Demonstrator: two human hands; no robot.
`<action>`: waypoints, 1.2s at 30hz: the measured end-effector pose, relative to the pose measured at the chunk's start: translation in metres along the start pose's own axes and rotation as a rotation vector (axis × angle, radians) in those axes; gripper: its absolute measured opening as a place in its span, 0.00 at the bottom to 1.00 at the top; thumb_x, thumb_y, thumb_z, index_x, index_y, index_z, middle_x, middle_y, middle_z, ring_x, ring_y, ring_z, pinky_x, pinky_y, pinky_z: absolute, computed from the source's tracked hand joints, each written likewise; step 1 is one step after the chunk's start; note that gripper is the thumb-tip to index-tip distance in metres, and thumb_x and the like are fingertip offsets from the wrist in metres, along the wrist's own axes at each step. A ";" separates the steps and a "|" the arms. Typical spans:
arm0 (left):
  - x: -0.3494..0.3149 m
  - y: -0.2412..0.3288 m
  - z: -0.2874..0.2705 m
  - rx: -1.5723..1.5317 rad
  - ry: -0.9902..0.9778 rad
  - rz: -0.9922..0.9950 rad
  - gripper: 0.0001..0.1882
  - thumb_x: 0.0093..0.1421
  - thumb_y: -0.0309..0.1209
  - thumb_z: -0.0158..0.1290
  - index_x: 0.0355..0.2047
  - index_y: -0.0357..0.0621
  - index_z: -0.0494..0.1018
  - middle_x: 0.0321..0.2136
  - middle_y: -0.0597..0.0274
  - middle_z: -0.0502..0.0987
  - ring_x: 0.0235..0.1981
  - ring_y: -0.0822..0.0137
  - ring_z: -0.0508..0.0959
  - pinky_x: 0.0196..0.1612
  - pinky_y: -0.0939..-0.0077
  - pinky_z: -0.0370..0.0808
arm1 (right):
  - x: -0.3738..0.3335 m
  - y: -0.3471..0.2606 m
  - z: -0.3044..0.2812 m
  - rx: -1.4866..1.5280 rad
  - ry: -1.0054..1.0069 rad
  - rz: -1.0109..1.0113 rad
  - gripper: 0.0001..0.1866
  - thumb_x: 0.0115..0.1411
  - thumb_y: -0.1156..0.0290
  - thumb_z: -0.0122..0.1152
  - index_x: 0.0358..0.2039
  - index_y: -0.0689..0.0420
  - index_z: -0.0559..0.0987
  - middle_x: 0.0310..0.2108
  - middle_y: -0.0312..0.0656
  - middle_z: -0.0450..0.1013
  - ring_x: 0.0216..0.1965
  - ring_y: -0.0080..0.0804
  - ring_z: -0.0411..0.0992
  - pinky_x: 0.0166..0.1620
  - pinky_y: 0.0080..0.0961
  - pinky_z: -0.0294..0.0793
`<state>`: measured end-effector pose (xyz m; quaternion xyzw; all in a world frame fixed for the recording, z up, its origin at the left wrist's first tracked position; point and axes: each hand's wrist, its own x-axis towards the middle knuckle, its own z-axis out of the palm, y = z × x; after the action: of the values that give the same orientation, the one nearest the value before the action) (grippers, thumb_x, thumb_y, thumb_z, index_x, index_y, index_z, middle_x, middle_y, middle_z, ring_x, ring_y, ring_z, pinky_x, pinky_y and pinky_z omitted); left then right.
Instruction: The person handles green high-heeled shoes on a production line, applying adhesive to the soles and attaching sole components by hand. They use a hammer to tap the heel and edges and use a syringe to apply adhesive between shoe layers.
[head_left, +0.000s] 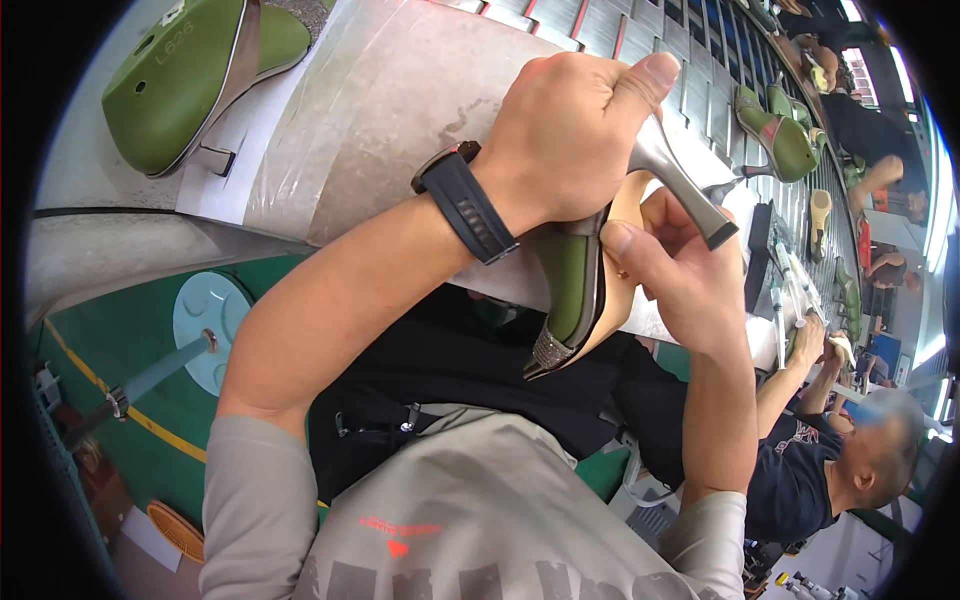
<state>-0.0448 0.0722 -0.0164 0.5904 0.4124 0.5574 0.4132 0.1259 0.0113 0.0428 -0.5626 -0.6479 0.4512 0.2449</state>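
A high-heeled shoe [612, 305] is held tilted over the near edge of the bench, its glittery pointed toe down toward me. Its silver heel [685, 185] points off to the right, and a green shoe last [568, 285] fills the inside. My left hand [565, 140], with a black watch on its wrist, is closed round the heel end; its fingers are mostly hidden. On the tan underside, the thumb of my right hand [690, 270] presses near the arch while the other fingers curl behind, by the heel.
Another shoe on a green last [165, 95] sits at the far left of the bench [400, 90]. Beyond runs a slatted metal conveyor [600, 25] carrying more lasted shoes [780, 140]. A co-worker [830, 460] works at the right. A blue round stool [205, 310] stands at lower left.
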 end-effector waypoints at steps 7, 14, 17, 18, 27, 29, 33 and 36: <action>-0.004 -0.012 -0.006 -0.270 -0.076 -0.027 0.35 0.80 0.52 0.41 0.32 0.33 0.84 0.29 0.60 0.83 0.32 0.71 0.79 0.40 0.76 0.75 | 0.035 0.017 -0.001 0.063 -0.118 -0.133 0.28 0.61 0.48 0.76 0.36 0.64 0.80 0.28 0.33 0.75 0.30 0.20 0.71 0.35 0.22 0.72; -0.003 -0.004 -0.007 -0.120 0.018 0.024 0.36 0.78 0.56 0.42 0.31 0.37 0.85 0.17 0.65 0.74 0.22 0.75 0.68 0.28 0.74 0.64 | 0.022 -0.011 0.008 0.020 -0.098 0.037 0.18 0.66 0.60 0.73 0.40 0.64 0.81 0.29 0.32 0.77 0.31 0.15 0.71 0.35 0.19 0.72; -0.003 -0.007 -0.004 -0.109 0.026 0.029 0.37 0.78 0.57 0.42 0.30 0.37 0.85 0.17 0.65 0.74 0.21 0.75 0.68 0.28 0.74 0.64 | 0.019 0.003 0.012 0.107 -0.065 -0.028 0.17 0.65 0.63 0.73 0.42 0.64 0.80 0.31 0.33 0.77 0.31 0.15 0.72 0.35 0.19 0.73; -0.002 -0.008 -0.003 -0.117 0.033 0.039 0.37 0.78 0.57 0.42 0.30 0.37 0.85 0.17 0.65 0.74 0.22 0.75 0.68 0.28 0.74 0.64 | 0.018 0.006 0.014 0.226 -0.100 -0.065 0.17 0.65 0.66 0.74 0.44 0.65 0.79 0.31 0.33 0.78 0.32 0.16 0.73 0.36 0.19 0.74; -0.004 -0.008 -0.008 -0.116 -0.039 0.025 0.39 0.78 0.59 0.40 0.31 0.37 0.85 0.20 0.65 0.77 0.24 0.75 0.70 0.31 0.76 0.66 | 0.009 0.008 0.016 0.239 -0.068 0.031 0.23 0.63 0.66 0.76 0.52 0.65 0.78 0.39 0.38 0.81 0.38 0.21 0.78 0.44 0.24 0.79; -0.004 -0.007 -0.009 -0.122 -0.050 0.028 0.39 0.78 0.59 0.40 0.32 0.36 0.85 0.21 0.65 0.78 0.25 0.75 0.71 0.32 0.76 0.67 | 0.004 0.020 0.013 0.382 -0.175 -0.022 0.33 0.60 0.65 0.78 0.61 0.66 0.74 0.48 0.44 0.80 0.49 0.28 0.78 0.54 0.31 0.79; -0.003 -0.007 -0.004 -0.118 -0.043 0.013 0.39 0.77 0.60 0.40 0.32 0.36 0.85 0.23 0.64 0.79 0.26 0.75 0.73 0.34 0.77 0.69 | -0.016 0.026 0.020 0.399 -0.135 0.048 0.51 0.53 0.54 0.82 0.69 0.68 0.66 0.60 0.46 0.74 0.61 0.36 0.75 0.64 0.35 0.73; -0.003 -0.009 -0.003 -0.103 -0.034 0.025 0.39 0.77 0.60 0.41 0.33 0.36 0.85 0.24 0.64 0.79 0.27 0.75 0.73 0.34 0.77 0.69 | -0.007 0.007 0.021 0.339 -0.103 0.123 0.47 0.55 0.56 0.80 0.67 0.68 0.68 0.57 0.45 0.75 0.57 0.33 0.76 0.62 0.32 0.74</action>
<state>-0.0482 0.0726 -0.0256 0.5828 0.3686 0.5730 0.4428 0.1135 -0.0018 0.0279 -0.5281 -0.5387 0.5963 0.2746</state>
